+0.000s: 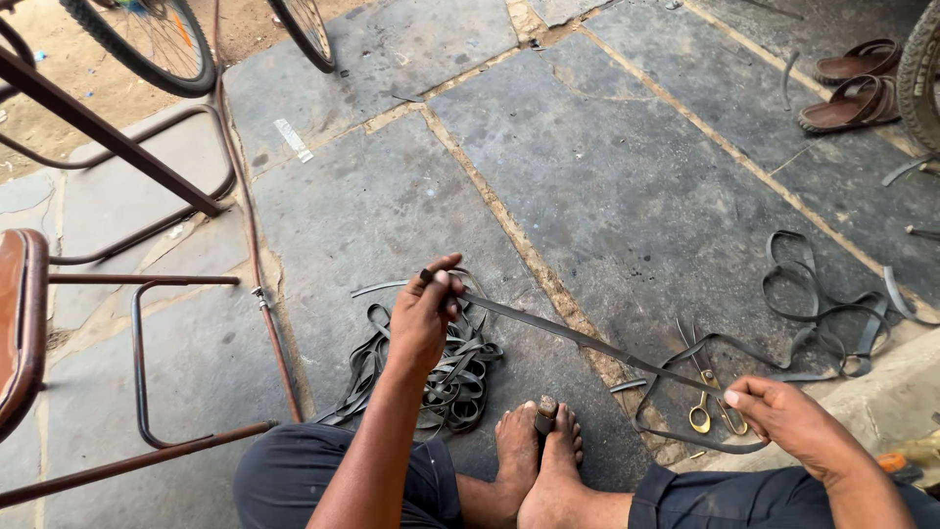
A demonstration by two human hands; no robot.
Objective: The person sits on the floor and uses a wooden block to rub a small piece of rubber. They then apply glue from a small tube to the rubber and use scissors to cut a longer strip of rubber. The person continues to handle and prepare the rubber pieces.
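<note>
Left hand and right hand each pinch an end of a rubber strip, pulled taut between them above the stone floor. Strip is thin, flat, dark grey. Heap of similar strips under left hand; scissors near right.

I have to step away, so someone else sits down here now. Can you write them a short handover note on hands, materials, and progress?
Left hand: pinches one end of a black rubber strip, raised.
Right hand: pinches the other end; the strip is stretched taut between them.
Feet: a small tool handle is clamped between them.
Scissors: on the stone floor, beside the right hand.
Done: a pile of rubber strips lies under the left hand.
Left: loose rubber loops lie to the right.
</note>
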